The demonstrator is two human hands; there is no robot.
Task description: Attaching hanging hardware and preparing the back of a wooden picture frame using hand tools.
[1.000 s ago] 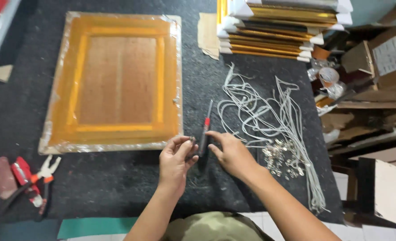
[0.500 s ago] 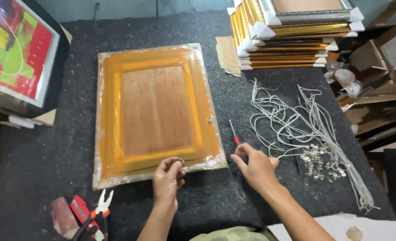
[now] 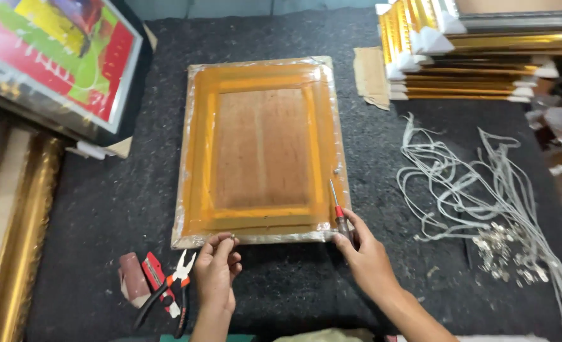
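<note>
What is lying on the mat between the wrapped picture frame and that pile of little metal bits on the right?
In the head view, a tangle of white cords lies between the wrapped frame and the small metal hangers, on the dark felt mat.

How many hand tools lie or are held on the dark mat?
2. A red-handled screwdriver is in the right hand at the wrapped frame; pliers lie beside the left hand. Others may be hidden.

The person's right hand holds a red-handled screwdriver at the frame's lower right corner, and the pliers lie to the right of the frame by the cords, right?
Not quite. The head view shows the pliers left of the left hand, below the frame. The rest holds.
</note>
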